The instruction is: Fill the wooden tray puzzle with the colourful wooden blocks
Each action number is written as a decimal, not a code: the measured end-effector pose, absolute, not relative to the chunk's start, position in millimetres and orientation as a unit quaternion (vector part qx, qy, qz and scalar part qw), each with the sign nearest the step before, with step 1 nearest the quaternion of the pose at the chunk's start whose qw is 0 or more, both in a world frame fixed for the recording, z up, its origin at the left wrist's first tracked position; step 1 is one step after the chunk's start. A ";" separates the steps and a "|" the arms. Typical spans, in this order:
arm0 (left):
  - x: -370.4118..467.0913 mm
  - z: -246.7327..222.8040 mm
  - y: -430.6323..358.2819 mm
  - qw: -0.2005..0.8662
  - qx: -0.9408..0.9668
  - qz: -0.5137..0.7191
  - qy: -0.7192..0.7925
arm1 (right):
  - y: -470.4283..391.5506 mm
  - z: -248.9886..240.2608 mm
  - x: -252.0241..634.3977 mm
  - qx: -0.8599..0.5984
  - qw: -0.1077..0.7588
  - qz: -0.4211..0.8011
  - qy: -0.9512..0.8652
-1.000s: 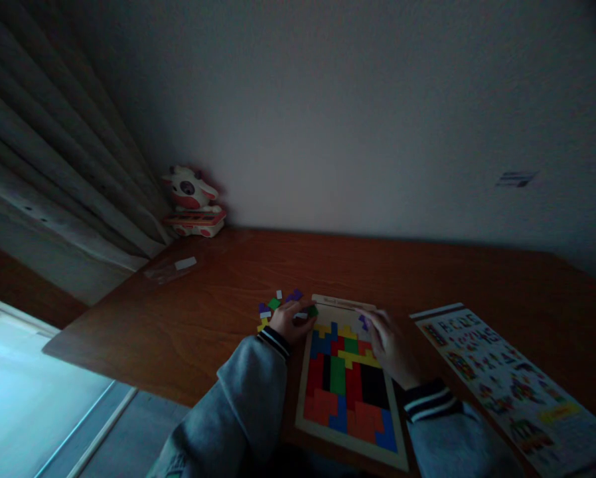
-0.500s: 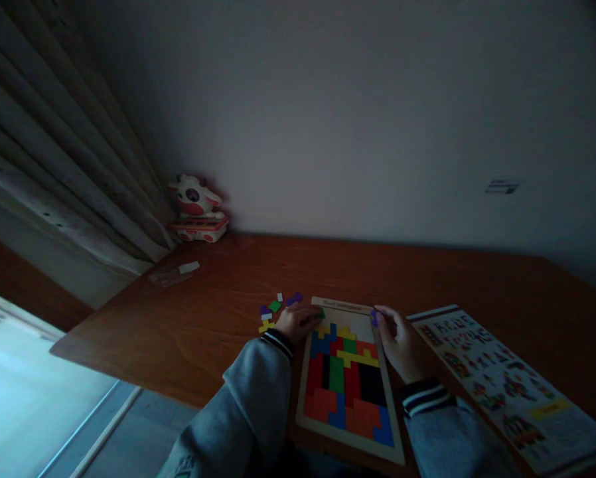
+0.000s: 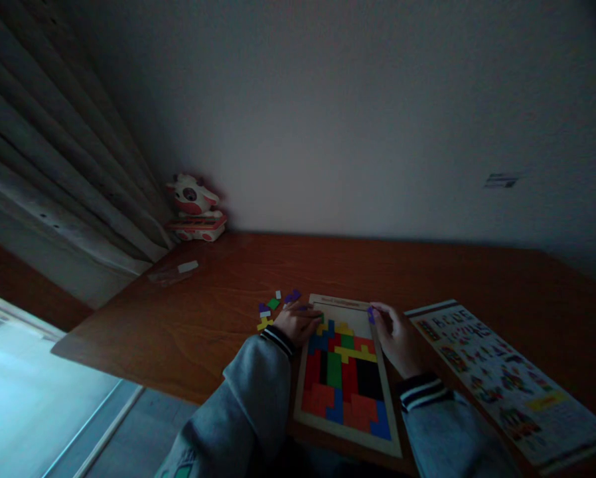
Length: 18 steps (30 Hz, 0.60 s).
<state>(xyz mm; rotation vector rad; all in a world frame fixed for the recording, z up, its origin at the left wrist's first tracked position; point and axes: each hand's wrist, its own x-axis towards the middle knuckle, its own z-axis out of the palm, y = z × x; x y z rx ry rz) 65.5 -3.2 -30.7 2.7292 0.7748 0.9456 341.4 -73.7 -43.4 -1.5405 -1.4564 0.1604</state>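
A wooden puzzle board [image 3: 344, 302] lies in front of me, its lower part filled with red, blue, black, green and yellow blocks. At its upper left edge, my left hand [image 3: 297, 322] has its fingers on a small green puzzle piece [image 3: 321, 318], mostly covered by the fingertips. Beside the upper right corner, my right hand [image 3: 396, 337] pinches a purple puzzle piece [image 3: 371, 315] between thumb and fingers. Bare wood shows in the board's top part between the hands.
Loose pieces, among them a green piece [image 3: 273, 304] and a yellow piece [image 3: 265, 323], lie left of the board. A printed pattern sheet [image 3: 507, 378] rests to the right. A toy cow [image 3: 196, 209] and a clear plastic bag [image 3: 166, 275] are at the back left of the wooden table [image 3: 218, 299].
My left hand has lowered the green piece slightly toward the blocks at the board's upper left. My right hand still holds the purple piece in nearly the same spot.
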 end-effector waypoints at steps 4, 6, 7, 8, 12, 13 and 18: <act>62.1 -32.2 -4.0 0.057 0.903 0.322 0.279 | -71.6 -47.0 345.2 -0.636 0.480 0.058 -0.601; 58.7 -30.8 -4.0 0.045 0.896 0.326 0.296 | -71.3 -47.8 345.7 -0.637 0.481 0.057 -0.599; 56.1 -29.6 -3.5 0.039 0.892 0.329 0.306 | -71.5 -47.7 345.6 -0.637 0.482 0.058 -0.599; 52.6 -28.4 -2.7 0.032 0.887 0.332 0.318 | -71.8 -47.4 345.3 -0.636 0.482 0.060 -0.599; 28.1 -25.2 1.0 0.000 0.852 0.349 0.390 | -73.8 -45.0 343.7 -0.636 0.486 0.068 -0.596; 19.5 -25.2 0.9 -0.006 0.844 0.350 0.405 | -74.2 -44.7 343.3 -0.636 0.488 0.071 -0.594; -22.8 -28.1 -6.4 -0.011 0.833 0.331 0.444 | -74.1 -44.8 341.3 -0.628 0.492 0.088 -0.596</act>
